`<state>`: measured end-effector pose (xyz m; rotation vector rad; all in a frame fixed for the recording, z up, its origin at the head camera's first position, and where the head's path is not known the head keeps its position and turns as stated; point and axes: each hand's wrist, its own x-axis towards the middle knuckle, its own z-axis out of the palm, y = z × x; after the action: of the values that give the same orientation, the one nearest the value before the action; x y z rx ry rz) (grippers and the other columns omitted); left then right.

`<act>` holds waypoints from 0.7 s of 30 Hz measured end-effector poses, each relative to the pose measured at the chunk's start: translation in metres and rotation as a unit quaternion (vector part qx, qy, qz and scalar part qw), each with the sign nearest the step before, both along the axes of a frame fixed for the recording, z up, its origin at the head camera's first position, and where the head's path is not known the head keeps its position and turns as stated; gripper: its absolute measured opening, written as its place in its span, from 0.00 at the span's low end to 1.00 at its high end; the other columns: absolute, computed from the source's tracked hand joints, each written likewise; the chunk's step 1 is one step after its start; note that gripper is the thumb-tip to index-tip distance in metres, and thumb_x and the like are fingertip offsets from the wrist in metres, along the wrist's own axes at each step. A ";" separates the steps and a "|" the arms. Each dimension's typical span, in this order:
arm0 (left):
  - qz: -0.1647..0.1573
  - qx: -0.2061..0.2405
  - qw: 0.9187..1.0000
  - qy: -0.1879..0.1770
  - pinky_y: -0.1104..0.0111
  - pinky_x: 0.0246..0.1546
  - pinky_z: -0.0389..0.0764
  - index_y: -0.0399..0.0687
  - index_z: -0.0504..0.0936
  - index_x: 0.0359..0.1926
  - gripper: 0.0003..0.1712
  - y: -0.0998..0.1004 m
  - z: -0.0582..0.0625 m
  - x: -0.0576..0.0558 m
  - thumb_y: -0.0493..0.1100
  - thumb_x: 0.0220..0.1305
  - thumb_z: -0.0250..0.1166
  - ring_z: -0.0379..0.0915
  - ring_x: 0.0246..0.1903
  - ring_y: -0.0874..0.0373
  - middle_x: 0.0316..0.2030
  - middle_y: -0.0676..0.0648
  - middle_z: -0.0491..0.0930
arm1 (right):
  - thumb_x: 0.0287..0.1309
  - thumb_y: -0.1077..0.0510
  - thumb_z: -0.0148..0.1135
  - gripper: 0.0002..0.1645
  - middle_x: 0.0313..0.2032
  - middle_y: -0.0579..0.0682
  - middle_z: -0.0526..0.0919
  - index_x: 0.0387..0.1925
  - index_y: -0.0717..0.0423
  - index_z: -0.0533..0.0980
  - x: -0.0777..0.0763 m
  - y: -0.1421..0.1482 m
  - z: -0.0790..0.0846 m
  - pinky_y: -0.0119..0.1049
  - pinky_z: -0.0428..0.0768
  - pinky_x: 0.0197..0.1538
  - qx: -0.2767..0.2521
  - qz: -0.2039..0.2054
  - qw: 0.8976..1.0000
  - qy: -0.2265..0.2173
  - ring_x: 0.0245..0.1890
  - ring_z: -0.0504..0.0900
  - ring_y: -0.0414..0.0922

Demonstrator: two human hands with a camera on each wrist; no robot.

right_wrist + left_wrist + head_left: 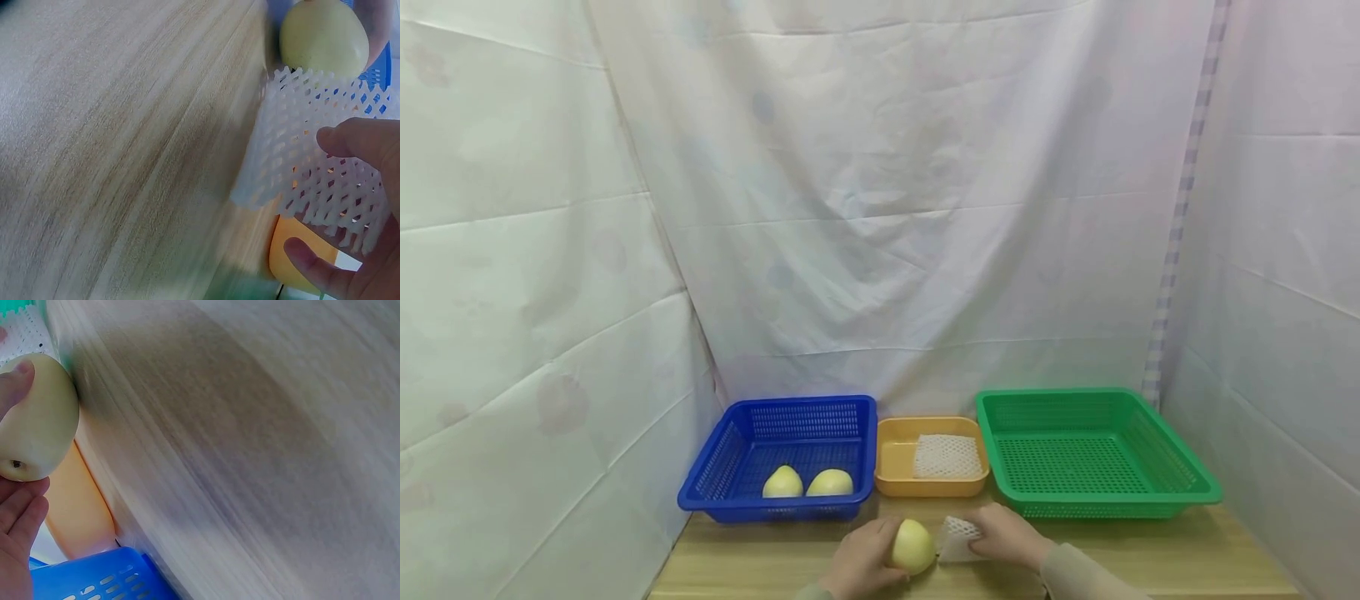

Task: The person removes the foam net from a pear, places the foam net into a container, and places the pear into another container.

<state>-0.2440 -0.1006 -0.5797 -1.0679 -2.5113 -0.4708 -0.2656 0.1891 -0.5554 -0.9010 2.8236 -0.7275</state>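
In the head view my left hand (pixel 867 560) grips a pale yellow pear (pixel 913 547) low over the wooden table. Thumb and fingers lie on opposite sides of the pear (pixel 44 425) in the left wrist view. To its right, my right hand (pixel 1009 537) holds a white foam net sleeve (pixel 958 542). The sleeve's open, toothed end faces the pear. Seen from the right wrist, my thumb presses on the mesh of the net sleeve (pixel 294 144); the fingers behind it are partly hidden.
A blue basket (pixel 778 505) with two more pears (pixel 831 482) stands at the left. In the middle, a small orange tray (pixel 895 487) holds flat foam nets (pixel 947 456). The green basket (pixel 1097 498) stands at the right. White curtains (pixel 880 208) hang behind and at both sides.
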 end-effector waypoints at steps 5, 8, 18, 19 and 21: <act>0.006 -0.005 1.000 -0.014 0.66 0.41 0.80 0.49 0.74 0.59 0.42 0.001 0.001 -0.001 0.56 0.42 0.78 0.78 0.43 0.59 0.48 0.52 0.79 | 0.45 0.63 0.68 0.16 0.29 0.36 0.81 0.41 0.54 0.83 0.000 0.002 0.000 0.31 0.76 0.29 -0.001 -0.002 1.000 0.003 0.25 0.73 0.30; 0.007 -0.010 1.000 -0.029 0.65 0.42 0.80 0.52 0.73 0.62 0.44 0.002 0.002 -0.002 0.56 0.43 0.78 0.77 0.45 0.58 0.52 0.52 0.78 | 0.46 0.63 0.68 0.14 0.29 0.37 0.82 0.39 0.54 0.83 -0.001 0.003 0.000 0.31 0.75 0.28 -0.001 -0.002 1.000 0.005 0.24 0.72 0.30; 0.012 -0.013 0.999 -0.050 0.64 0.42 0.79 0.55 0.73 0.63 0.43 0.002 0.001 -0.002 0.56 0.44 0.78 0.76 0.46 0.58 0.52 0.52 0.77 | 0.45 0.63 0.68 0.11 0.26 0.38 0.81 0.35 0.54 0.83 0.002 0.006 0.000 0.32 0.75 0.28 0.004 -0.010 1.000 0.005 0.23 0.71 0.30; 0.013 -0.012 0.999 -0.050 0.64 0.43 0.79 0.55 0.73 0.63 0.43 0.002 0.001 -0.001 0.56 0.44 0.78 0.76 0.46 0.58 0.52 0.52 0.77 | 0.45 0.63 0.68 0.11 0.26 0.37 0.81 0.35 0.53 0.83 0.002 0.006 0.001 0.32 0.75 0.28 0.005 -0.011 1.000 0.005 0.22 0.71 0.30; 0.018 -0.012 0.999 -0.049 0.63 0.43 0.79 0.54 0.74 0.63 0.43 0.003 0.001 -0.001 0.56 0.44 0.78 0.76 0.47 0.58 0.53 0.52 0.78 | 0.45 0.63 0.69 0.10 0.26 0.37 0.81 0.35 0.53 0.83 0.003 0.007 0.001 0.32 0.75 0.27 0.005 -0.013 1.000 0.005 0.22 0.71 0.30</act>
<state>-0.2449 -0.0975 -0.5787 -1.0288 -2.6239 -0.4951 -0.2630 0.1959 -0.5540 -0.8707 2.8506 -0.7146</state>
